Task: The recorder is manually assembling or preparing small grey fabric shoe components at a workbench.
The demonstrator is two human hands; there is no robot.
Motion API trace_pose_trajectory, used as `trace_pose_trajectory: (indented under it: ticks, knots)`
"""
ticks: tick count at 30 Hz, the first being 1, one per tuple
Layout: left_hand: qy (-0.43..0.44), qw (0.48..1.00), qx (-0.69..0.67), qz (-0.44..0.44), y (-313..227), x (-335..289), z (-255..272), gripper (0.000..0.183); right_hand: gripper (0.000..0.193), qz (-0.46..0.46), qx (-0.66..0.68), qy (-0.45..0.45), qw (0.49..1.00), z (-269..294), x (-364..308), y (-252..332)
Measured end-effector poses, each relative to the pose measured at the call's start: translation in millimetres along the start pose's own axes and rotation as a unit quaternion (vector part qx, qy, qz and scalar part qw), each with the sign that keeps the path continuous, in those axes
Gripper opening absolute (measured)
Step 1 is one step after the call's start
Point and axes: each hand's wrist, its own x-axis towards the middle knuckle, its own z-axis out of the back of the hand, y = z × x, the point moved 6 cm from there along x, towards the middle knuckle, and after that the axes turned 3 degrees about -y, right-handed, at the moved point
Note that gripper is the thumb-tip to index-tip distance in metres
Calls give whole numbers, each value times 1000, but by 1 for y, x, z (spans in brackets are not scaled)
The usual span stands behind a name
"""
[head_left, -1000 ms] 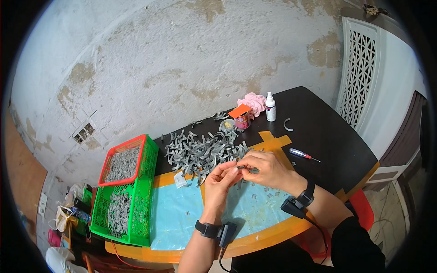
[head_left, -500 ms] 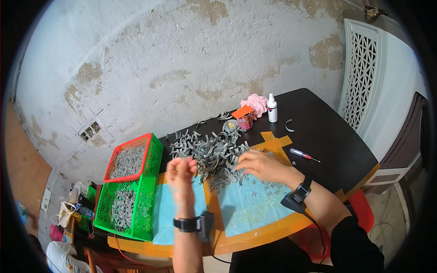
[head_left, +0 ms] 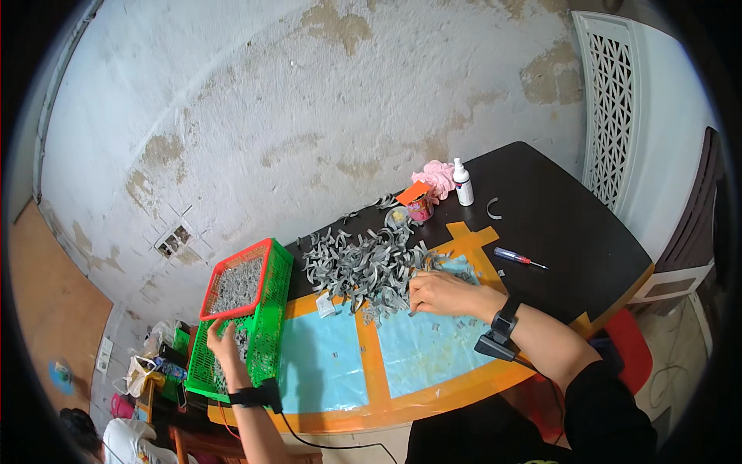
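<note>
Grey pieces (head_left: 238,284) lie in a red basket (head_left: 229,312) and green basket (head_left: 272,329) at the surface's (head_left: 541,205) left edge; left hand (head_left: 222,339) over the latter, right hand (head_left: 444,294) beside the heap (head_left: 359,263); fingers' closure indeterminable.

At the desk (head_left: 576,224): two hands (head_left: 225,344) (head_left: 444,294), one red basket (head_left: 228,312), one green basket (head_left: 267,340); on it, one white bottle (head_left: 463,185), one tin (head_left: 420,209), one pink cloth (head_left: 439,178), one screwdriver (head_left: 519,257), uncountable gray strips (head_left: 363,263).

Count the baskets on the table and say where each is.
2: the red basket, on the far part of the green basket, which stands at the left end of the table. Another could be hidden beneath.
</note>
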Motion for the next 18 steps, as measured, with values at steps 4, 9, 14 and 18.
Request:
trace_pose_trajectory:
  ticks: [4, 9, 14, 18]
  knots:
    - [264, 950, -165, 11, -134, -104, -105, 24, 10, -30, -16, 12, 999, 0, -7, -10]
    - [488, 817, -267, 152, -174, -205, -187, 18, 20, -83, 0, -5, 997, 4, -7, -6]
    - [505, 828, -206, 128, -171, -224, -231, 13, 16, -50, -23, 20, 998, 7, -10, -6]
    - [569, 821, -37, -24, -171, -252, -247, 12, 14, -58, -30, -8, 998, 17, -10, -14]
